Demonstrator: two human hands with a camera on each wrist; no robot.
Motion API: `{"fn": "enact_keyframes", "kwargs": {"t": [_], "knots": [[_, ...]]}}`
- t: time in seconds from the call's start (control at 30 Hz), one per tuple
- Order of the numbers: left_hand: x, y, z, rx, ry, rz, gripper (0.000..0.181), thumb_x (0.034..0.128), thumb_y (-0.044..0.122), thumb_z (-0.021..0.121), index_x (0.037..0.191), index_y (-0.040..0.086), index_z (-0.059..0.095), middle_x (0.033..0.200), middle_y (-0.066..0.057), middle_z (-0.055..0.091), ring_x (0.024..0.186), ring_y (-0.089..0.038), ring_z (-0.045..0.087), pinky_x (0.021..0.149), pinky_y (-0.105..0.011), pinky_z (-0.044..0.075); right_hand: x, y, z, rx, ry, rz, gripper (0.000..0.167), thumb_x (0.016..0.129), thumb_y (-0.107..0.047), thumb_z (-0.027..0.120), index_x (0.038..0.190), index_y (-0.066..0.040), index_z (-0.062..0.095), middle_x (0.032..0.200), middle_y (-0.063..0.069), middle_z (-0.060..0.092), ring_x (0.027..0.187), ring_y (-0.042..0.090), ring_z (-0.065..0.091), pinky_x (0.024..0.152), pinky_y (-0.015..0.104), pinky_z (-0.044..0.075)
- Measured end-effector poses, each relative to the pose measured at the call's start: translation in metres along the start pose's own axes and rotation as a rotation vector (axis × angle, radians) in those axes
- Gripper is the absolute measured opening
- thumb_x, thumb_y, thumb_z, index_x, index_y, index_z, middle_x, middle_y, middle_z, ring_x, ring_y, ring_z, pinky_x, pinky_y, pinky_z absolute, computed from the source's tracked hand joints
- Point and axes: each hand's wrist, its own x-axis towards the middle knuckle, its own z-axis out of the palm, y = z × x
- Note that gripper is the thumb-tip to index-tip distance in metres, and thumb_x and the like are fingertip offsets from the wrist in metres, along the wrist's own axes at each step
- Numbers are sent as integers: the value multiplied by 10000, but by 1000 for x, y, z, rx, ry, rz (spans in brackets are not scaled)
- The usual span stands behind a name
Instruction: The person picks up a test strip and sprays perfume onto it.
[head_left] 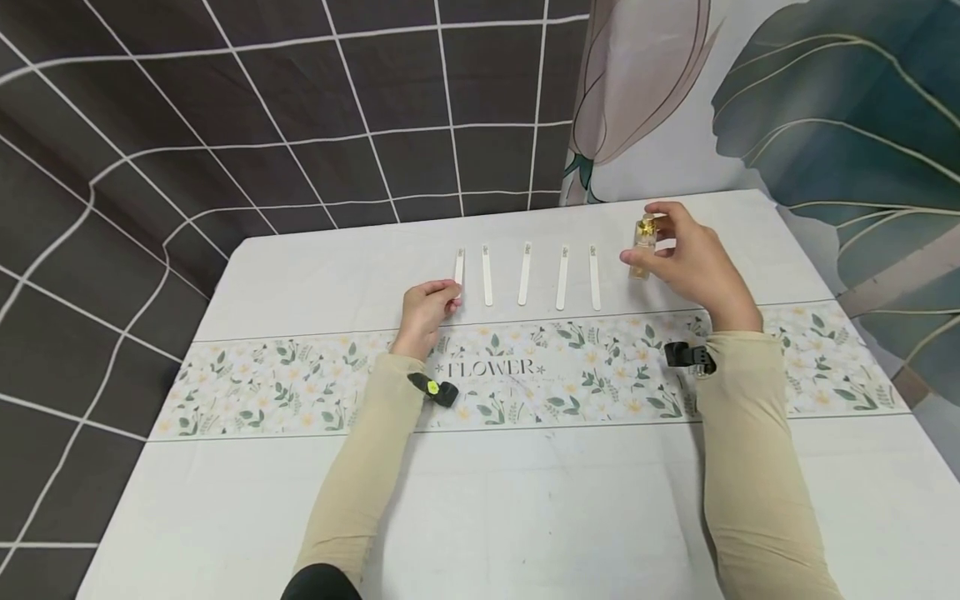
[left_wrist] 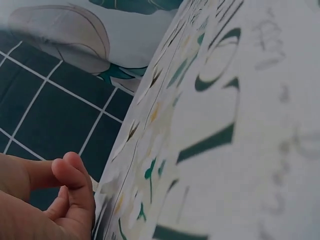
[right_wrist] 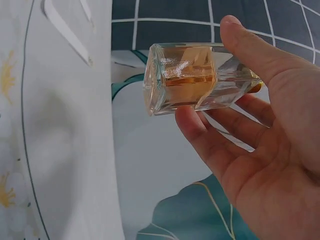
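My right hand (head_left: pixel 693 258) grips a small glass perfume bottle (head_left: pixel 642 250) with a gold top at the right of the row. Amber liquid shows through the clear bottle (right_wrist: pixel 187 75) in the right wrist view, with its base off the table. White paper test strips (head_left: pixel 524 273) lie side by side across the back half of the table. At the row's left end, my left hand (head_left: pixel 429 315) pinches the lower end of the leftmost test strip (head_left: pixel 460 263). Most of that strip is hidden behind the curled fingers (left_wrist: pixel 75 185) in the left wrist view.
A white cloth with a flowered band (head_left: pixel 300 375) reading FLOWER covers the table. Behind it hangs a dark gridded curtain (head_left: pixel 300 100). Another curtain with large flowers and leaves (head_left: pixel 847 100) hangs at the right edge.
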Motion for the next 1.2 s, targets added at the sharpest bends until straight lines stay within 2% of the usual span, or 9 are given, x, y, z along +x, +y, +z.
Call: {"fn": "enact_keyframes", "kwargs": {"t": [0.4, 0.57, 0.73, 0.83, 0.93, 1.07, 1.2], "knots": [[-2, 0, 0, 91, -50, 16, 276, 946, -14, 657, 1215, -76, 645, 998, -97, 626, 713, -85, 603, 634, -162, 504, 6, 13, 9, 5, -53, 40, 889, 916, -420, 758, 1588, -95, 274, 1407, 304, 506, 1164, 477, 588, 990, 634, 445], [-4, 1, -1, 121, -48, 37, 284, 944, -17, 658, 1220, -72, 618, 954, -81, 601, 701, -95, 599, 631, -167, 511, 7, 17, 11, -3, -62, 38, 892, 909, -430, 763, 1582, -89, 288, 1401, 312, 519, 1239, 472, 537, 1010, 645, 417], [-8, 4, -1, 205, -59, 44, 292, 956, 8, 656, 1234, -43, 585, 952, -64, 548, 702, -102, 604, 641, -172, 521, 8, 20, 13, -2, -85, 50, 904, 910, -434, 760, 1590, -93, 272, 1425, 324, 496, 1296, 489, 476, 1034, 670, 380], [-11, 7, 1, 296, -79, 51, 327, 958, 24, 657, 1266, -28, 560, 1013, -66, 504, 701, -99, 618, 652, -178, 534, 8, 23, 13, -3, -104, 65, 918, 910, -436, 759, 1599, -98, 254, 1447, 330, 473, 1314, 505, 453, 1040, 683, 368], [-15, 10, 3, 432, -101, 86, 364, 959, 59, 663, 1294, -12, 540, 1092, -81, 462, 707, -104, 625, 665, -194, 532, 9, 24, 14, -3, -115, 76, 924, 909, -412, 767, 1604, -102, 244, 1473, 322, 457, 1343, 512, 427, 1053, 693, 353], [-22, 13, 5, 625, -123, 170, 334, 975, 144, 665, 1252, 0, 547, 1129, -108, 450, 776, -139, 583, 717, -250, 493, 10, 25, 16, 7, -120, 82, 917, 908, -365, 779, 1606, -106, 243, 1496, 303, 449, 1378, 506, 401, 1079, 696, 333], [-28, 16, 7, 764, -137, 276, 274, 990, 219, 652, 1150, 5, 592, 1018, -89, 509, 827, -195, 507, 768, -315, 442, 12, 25, 19, 22, -122, 81, 906, 903, -344, 787, 1598, -105, 258, 1495, 294, 452, 1390, 495, 396, 1095, 687, 324]]}}
